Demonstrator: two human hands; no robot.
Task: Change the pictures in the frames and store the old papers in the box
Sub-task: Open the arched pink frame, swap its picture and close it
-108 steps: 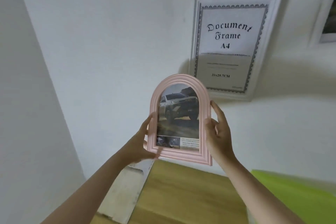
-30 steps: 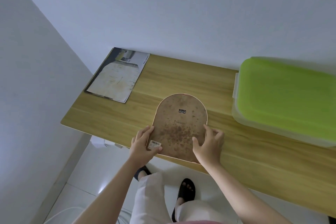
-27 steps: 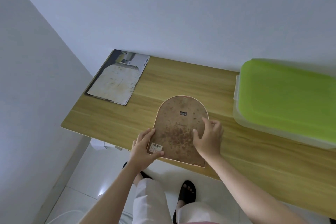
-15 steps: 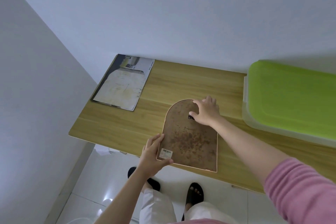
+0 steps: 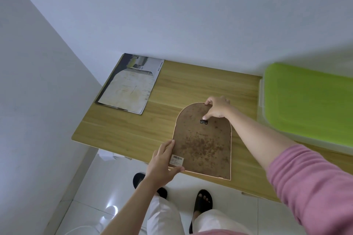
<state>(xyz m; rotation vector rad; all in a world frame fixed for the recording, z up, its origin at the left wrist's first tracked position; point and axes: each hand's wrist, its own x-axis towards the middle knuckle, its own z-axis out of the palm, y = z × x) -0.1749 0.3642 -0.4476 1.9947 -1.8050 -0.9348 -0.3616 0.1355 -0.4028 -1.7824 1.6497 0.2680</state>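
Note:
The arched pink frame [image 5: 202,143] lies face down on the wooden table [image 5: 133,126], its stained brown backing board up, with a small black hanger near the top and a barcode sticker at the lower left. My left hand [image 5: 164,164] grips the frame's lower left corner, thumb on the backing. My right hand [image 5: 216,108] reaches over the arched top; its fingers curl at the top rim and thumb touches beside the hanger. The box with the green lid [image 5: 309,103] sits closed at the right.
A stack of papers and an arch-shaped sheet [image 5: 131,84] lies at the table's far left corner by the wall. The table's near edge runs under the frame's bottom. White walls close in at the back and left; tiled floor and my feet lie below.
The frame came off the wall and went face down on the table. Over the last second my right hand slid from the lower right edge up to the arched top.

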